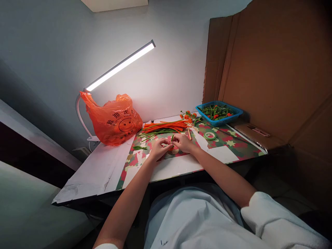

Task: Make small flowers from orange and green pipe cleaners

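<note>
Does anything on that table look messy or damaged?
The white table covering looks wrinkled and scuffed near its front-left corner. A green leafy piece lies loose beside the left hand, apart from the orange and green stems.

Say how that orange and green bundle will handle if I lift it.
The bundle of orange and green strands will probably feel light, the strands being thin. It may fan apart, since I see no tie and some ends splay. Single strands look fairly stiff, lying mostly straight.
</note>
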### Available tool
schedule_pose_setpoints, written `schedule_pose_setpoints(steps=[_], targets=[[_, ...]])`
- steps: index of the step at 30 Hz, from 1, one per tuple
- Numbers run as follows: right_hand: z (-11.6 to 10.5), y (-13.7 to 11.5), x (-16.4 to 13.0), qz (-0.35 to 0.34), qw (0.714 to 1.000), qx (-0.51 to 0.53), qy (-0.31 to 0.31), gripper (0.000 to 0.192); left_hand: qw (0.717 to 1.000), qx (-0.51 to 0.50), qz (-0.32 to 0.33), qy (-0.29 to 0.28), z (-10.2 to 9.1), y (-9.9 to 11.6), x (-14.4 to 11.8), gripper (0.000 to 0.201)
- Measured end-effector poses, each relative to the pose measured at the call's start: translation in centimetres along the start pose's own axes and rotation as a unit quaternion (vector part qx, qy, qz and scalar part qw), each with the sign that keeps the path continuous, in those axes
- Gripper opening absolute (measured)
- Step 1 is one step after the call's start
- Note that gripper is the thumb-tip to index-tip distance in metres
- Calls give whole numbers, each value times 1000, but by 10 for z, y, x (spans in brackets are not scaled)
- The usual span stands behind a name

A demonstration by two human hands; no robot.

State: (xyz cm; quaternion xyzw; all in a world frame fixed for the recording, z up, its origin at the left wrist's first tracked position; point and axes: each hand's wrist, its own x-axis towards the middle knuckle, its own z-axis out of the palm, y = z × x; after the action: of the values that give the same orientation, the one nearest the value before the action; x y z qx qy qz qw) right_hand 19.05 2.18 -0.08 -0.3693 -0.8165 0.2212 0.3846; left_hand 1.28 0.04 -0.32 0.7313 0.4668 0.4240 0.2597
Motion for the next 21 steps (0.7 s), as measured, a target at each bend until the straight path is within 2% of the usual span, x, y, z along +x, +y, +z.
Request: schedule_pose_setpoints(steps=[6, 13, 21], targets=[[5, -7, -2, -1, 997, -73, -6, 13, 997, 69, 21, 16, 4, -1, 1, 9], [4, -7, -1, 14, 995, -101, -5, 11, 996, 76, 28, 23, 4, 0, 1, 13], [1, -2, 1, 22, 998, -66, -4, 11, 996, 55, 61, -35, 1, -1, 2, 17]])
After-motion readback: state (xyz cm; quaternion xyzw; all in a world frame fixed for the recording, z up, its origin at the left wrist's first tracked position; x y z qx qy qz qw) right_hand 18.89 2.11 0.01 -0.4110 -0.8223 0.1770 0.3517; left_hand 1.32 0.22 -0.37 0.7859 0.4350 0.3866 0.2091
